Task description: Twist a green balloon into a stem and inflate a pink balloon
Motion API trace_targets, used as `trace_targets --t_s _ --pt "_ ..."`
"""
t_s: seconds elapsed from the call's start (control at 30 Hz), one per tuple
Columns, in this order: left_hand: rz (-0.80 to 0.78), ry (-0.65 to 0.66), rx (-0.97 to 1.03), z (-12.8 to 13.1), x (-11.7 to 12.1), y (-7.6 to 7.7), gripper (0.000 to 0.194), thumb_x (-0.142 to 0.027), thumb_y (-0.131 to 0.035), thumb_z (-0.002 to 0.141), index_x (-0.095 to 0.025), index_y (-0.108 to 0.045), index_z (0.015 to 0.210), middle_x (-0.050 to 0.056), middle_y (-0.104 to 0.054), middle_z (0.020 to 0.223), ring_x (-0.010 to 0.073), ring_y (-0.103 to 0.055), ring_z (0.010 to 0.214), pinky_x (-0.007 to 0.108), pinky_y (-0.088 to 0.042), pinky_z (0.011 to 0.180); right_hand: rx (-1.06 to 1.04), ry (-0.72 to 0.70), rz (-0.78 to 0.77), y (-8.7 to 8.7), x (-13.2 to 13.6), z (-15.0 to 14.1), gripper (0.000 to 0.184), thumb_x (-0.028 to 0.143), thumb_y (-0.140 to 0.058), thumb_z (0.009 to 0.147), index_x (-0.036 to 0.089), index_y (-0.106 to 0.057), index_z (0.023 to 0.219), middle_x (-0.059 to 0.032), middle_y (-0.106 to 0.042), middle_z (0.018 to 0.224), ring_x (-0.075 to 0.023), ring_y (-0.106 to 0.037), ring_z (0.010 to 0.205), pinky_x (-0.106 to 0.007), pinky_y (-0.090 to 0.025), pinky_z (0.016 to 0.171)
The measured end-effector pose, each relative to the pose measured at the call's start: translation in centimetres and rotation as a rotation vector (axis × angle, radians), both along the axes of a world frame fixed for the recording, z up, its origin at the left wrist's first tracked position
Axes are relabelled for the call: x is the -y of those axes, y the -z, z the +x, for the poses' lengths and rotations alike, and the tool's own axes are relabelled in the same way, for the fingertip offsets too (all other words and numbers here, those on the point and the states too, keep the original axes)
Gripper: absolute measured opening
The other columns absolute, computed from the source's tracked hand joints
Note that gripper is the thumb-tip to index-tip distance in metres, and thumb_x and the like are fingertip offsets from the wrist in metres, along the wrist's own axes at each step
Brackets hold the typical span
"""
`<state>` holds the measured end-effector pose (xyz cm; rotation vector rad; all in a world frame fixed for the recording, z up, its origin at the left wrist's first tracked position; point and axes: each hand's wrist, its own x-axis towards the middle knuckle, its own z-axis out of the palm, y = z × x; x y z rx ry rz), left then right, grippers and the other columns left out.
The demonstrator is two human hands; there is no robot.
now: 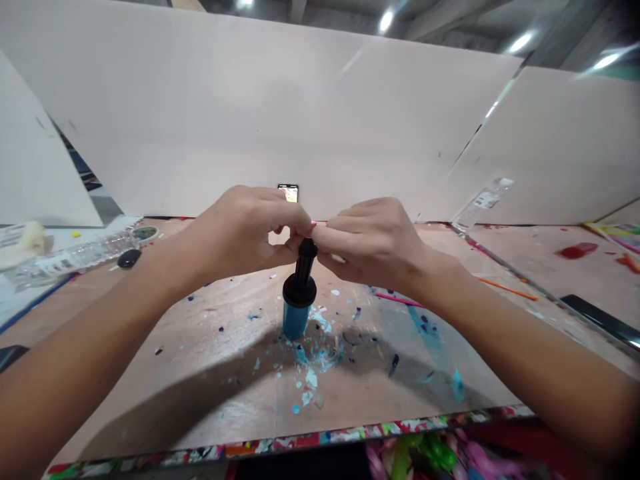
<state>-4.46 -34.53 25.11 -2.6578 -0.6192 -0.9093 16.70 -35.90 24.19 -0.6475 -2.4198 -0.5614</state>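
A small blue pump [299, 293] with a black top and nozzle stands upright on the paint-spattered board [200, 373]. My left hand [245, 230] and my right hand [373, 240] meet just above the nozzle, fingers pinched together. A thin pinkish bit shows between the fingertips at the nozzle's tip; I cannot make out what it is. Both hands are closed.
A clear plastic bottle [75, 257] lies at the left beside a tape roll [145, 233]. A phone [289, 193] leans on the white back panel. Thin pink and orange sticks [505, 289] lie at the right, near a dark phone [600, 320]. Colourful balloons [430, 457] show under the front edge.
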Motion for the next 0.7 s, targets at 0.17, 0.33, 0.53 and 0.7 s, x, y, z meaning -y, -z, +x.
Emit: trace_targets --t_s 0.17,0.33,0.53,0.7 --pt "0.011 0.033 -0.018 -0.2 -0.2 0.2 0.012 -0.023 -0.055 0.082 -0.023 -0.067 0.081 0.000 -0.068 0.071 0.0121 -0.062 0.065 0.023 -0.045 0.064 0.026 -0.043 0.039 0.1 -0.1 0.0 0.028 0.021 -0.040 0.092 0.025 -0.049 0.066 0.0050 -0.045 0.050 -0.0118 -0.031 0.045 -0.031 -0.021 0.050" --pt "0.022 0.082 -0.010 -0.1 -0.3 0.0 0.011 -0.019 -0.058 0.080 -0.021 -0.069 0.081 0.005 -0.072 0.085 0.0153 -0.066 0.077 0.025 -0.048 0.068 0.014 -0.131 -0.035 -0.1 -0.4 0.1 0.030 0.023 -0.045 0.094 0.024 -0.047 0.063 0.0061 -0.043 0.049 -0.0107 -0.030 0.044 -0.032 -0.019 0.049" --pt "-0.035 0.106 0.014 -0.3 -0.9 1.0 0.015 -0.017 -0.059 0.078 -0.022 -0.070 0.087 0.003 -0.073 0.094 0.0147 -0.067 0.084 0.025 -0.051 0.074 0.161 -0.103 0.043 -0.1 -0.7 0.3 0.025 0.022 -0.047 0.093 0.025 -0.052 0.069 0.0070 -0.053 0.054 -0.0103 -0.036 0.046 -0.032 -0.022 0.049" --pt "-0.051 0.137 -0.009 -0.3 -1.1 1.0 0.017 -0.015 -0.058 0.076 -0.022 -0.070 0.087 0.003 -0.073 0.094 0.0146 -0.068 0.084 0.025 -0.051 0.073 0.315 -0.064 0.208 -0.1 -0.6 0.8 0.021 0.014 -0.044 0.092 0.025 -0.053 0.077 0.0070 -0.060 0.060 -0.0096 -0.041 0.048 -0.031 -0.025 0.048"
